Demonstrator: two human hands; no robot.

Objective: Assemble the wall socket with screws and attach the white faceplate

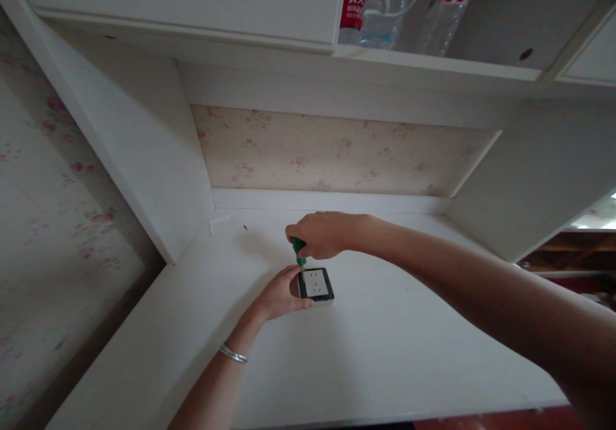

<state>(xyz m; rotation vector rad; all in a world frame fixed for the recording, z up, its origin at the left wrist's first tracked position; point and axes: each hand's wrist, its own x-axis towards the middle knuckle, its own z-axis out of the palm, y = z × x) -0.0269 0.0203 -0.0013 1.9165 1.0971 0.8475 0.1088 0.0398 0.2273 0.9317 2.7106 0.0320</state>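
Note:
A wall socket [316, 282] with a white face and dark frame lies face up on the white desk [385, 353]. My left hand [283, 295] grips it from the left, thumb along the near edge and fingers at the far left corner. Above the socket, my right hand [322, 234] is closed around the green handle of a screwdriver [299, 250]. The screwdriver points down, its shaft at the left side of the socket's dark frame. Whether the tip sits in a screw is too small to tell.
Near the back left of the desk lie a small white rectangular piece [221, 225] and a tiny dark screw-like bit [245, 227]. White side panels and an overhead cabinet [192, 6] enclose the desk. Plastic bottles [353, 6] stand on the upper shelf.

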